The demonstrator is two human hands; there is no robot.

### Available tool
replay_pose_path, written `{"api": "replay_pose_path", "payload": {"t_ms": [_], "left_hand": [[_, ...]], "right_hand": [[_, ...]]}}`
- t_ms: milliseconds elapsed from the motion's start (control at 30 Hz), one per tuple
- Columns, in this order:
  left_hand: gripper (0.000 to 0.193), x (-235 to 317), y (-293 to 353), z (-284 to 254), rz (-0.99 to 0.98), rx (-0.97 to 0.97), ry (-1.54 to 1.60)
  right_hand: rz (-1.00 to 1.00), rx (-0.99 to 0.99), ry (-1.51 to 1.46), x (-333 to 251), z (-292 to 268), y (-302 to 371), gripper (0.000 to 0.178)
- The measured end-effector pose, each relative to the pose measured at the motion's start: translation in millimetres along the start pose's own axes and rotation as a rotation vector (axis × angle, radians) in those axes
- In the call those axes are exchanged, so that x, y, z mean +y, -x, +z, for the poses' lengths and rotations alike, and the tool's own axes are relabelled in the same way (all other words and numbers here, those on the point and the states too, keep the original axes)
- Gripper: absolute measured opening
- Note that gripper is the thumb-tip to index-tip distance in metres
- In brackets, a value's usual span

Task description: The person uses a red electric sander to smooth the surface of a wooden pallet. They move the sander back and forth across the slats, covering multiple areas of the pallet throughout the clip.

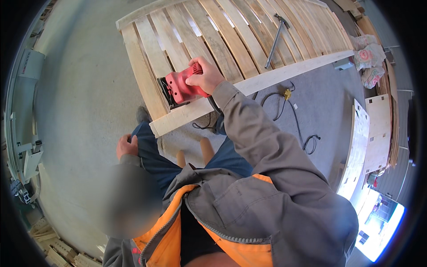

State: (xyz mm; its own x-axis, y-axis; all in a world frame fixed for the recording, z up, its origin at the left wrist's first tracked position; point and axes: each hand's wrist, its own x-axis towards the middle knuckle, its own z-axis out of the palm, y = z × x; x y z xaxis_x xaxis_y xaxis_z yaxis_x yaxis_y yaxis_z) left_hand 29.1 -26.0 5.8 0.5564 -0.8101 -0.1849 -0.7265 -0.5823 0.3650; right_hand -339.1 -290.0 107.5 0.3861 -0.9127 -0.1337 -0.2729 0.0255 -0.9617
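Right hand (203,76) grip closed over red sander (182,86) sitting under the palm on pallet's front rail (284,73); left hand (126,146) loosely curled on thigh; best kept flat, pressure even.

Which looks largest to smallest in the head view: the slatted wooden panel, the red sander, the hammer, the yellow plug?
1. slatted wooden panel
2. red sander, under the right hand
3. hammer, long but thin; being farther off, its rank against the sander is unsure
4. yellow plug
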Motion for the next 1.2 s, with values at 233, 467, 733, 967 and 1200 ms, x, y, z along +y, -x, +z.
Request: {"api": "replay_pose_path", "payload": {"t_ms": [233, 467, 733, 967, 1200], "left_hand": [[0.036, 3, 3, 0, -0.009, -0.019, -0.006], [0.033, 7, 3, -1, -0.006, 0.000, -0.020], [0.032, 12, 3, -3, -0.001, 0.008, -0.002], [0.032, 11, -1, -2, 0.001, 0.002, 0.009], [0.033, 7, -1, -1, 0.003, 0.009, -0.008]], "right_hand": [[0.012, 0.010, 0.015, -9, 2, -17, 0.063], [0.005, 0.005, 0.011, -14, 2, -34, 0.063], [0.028, -0.013, -0.017, -21, 2, -53, 0.062], [0.017, 0.007, -0.011, -20, 2, -73, 0.061], [0.000, 0.011, 0.000, -23, 4, -96, 0.056]]}}
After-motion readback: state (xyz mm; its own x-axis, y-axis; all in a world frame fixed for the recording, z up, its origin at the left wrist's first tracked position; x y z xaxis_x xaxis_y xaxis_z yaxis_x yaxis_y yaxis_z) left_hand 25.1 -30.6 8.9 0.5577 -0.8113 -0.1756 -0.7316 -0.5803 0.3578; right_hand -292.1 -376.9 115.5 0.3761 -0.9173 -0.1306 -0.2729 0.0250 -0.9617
